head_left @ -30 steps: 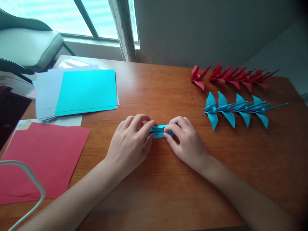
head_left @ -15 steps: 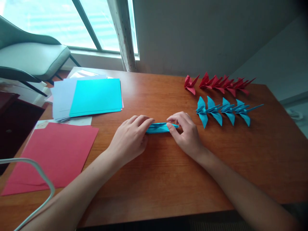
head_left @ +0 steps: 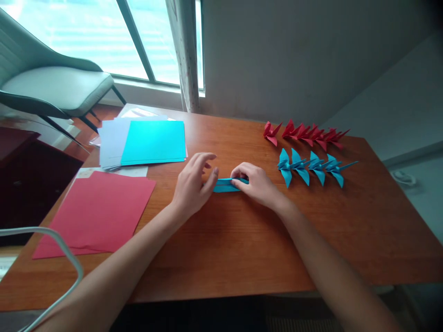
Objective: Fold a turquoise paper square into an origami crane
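Item: narrow blue folded-paper strip (head_left: pixel 223 188), lying at the middle of the brown wooden table (head_left: pixel 221 258), between the two hands. Long axis left to right, roughly in line with the table's near edge. It extends leftward from the fingers of the right hand (head_left: pixel 258 184), the nearer hand, which is in contact with it; the left hand (head_left: pixel 192 184) is at its left end.

Appearance: slim, flat, layered; a darker lengthwise line between two bands; plain blue, matt. Both ends partly hidden by the hands, so their shape cannot be told.

Right hand: thumb and forefinger closed on the right part of the strip, pinching it. Left hand: fingers raised and parted from the thumb, gripping nothing visible; thumb tip overlaps the strip's left end in view, contact cannot be told.

Surrounding items, right and far: one row of blue folded-paper birds with pointed wings (head_left: pixel 285 168), set end to end; beyond it, a row of red folded-paper birds (head_left: pixel 290 131), with a single red folded-paper bird (head_left: pixel 272 133) just to its left.

Left: bright blue paper sheets (head_left: pixel 154 143) upon pale lilac paper sheets (head_left: pixel 112 140), far; large red paper sheets (head_left: pixel 100 212), nearer.
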Demonstrator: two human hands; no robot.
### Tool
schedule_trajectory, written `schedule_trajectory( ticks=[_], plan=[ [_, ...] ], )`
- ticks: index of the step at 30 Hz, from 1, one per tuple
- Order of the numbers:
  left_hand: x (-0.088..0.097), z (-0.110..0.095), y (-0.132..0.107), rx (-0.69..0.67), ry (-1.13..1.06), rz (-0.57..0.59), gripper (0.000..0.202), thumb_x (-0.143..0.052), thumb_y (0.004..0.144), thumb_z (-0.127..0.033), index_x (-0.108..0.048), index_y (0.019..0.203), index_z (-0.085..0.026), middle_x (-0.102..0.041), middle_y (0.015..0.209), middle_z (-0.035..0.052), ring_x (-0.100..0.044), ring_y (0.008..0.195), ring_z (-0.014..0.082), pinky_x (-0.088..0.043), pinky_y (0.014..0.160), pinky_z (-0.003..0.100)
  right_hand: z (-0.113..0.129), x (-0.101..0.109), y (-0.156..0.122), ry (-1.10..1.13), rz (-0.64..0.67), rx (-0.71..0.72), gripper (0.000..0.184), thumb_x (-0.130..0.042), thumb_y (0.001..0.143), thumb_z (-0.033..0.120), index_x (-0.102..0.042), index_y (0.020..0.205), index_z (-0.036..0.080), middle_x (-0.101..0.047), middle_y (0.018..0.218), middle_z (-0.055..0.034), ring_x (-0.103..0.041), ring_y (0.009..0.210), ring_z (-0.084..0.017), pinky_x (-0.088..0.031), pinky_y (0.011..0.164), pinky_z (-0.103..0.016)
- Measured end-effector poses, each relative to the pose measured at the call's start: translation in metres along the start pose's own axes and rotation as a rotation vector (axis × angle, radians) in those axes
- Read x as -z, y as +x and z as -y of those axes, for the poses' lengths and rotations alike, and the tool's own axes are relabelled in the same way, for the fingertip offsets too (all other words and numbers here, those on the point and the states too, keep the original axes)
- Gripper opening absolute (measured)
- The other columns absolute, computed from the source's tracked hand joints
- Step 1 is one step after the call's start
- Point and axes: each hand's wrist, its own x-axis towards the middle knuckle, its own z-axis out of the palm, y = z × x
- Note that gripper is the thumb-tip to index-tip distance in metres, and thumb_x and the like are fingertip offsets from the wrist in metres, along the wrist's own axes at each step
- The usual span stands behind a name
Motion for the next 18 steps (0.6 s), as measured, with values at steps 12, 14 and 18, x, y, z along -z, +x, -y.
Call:
schedule_trajectory(
  ticks=[12, 14, 18],
  plan=[
    [-0.038, -0.009, 0.030, 0.284, -0.618, -0.078, 0.027, -0.067, 0.089, -0.044, -0.064, 0.094, -0.018, -0.070, 0.092, 0.0044, -0.064, 0.083, 0.0151, -0.051, 0.075, 0.026, -0.017, -0.020, 0.017, 0.706, -0.682, -0.169, 0.024, -0.078, 0.077, 0.037, -0.064, 0.088, 0.021, -0.066, 0.086, 0.0005, -0.062, 0.080, -0.014, -0.050, 0.074, -0.028],
    [-0.044, -0.010, 0.023, 0.252, -0.634, 0.034, 0.028, -0.073, 0.085, -0.043, -0.067, 0.094, -0.017, -0.071, 0.093, 0.0047, -0.064, 0.084, 0.0154, -0.052, 0.078, 0.027, -0.013, -0.023, 0.012, 0.712, -0.645, -0.130, 0.025, -0.078, 0.078, 0.037, -0.063, 0.090, 0.022, -0.066, 0.088, 0.0005, -0.063, 0.081, -0.014, -0.051, 0.074, -0.028],
    [-0.045, -0.008, 0.018, 0.325, -0.750, -0.010, 0.031, -0.082, 0.077, -0.039, -0.062, 0.085, -0.017, -0.068, 0.085, 0.0013, -0.064, 0.078, 0.0132, -0.053, 0.075, 0.025, -0.006, -0.026, 0.008, 0.716, -0.572, -0.117, 0.025, -0.079, 0.077, 0.035, -0.063, 0.092, 0.023, -0.067, 0.088, 0.0006, -0.064, 0.080, -0.014, -0.052, 0.069, -0.027]
  ],
)
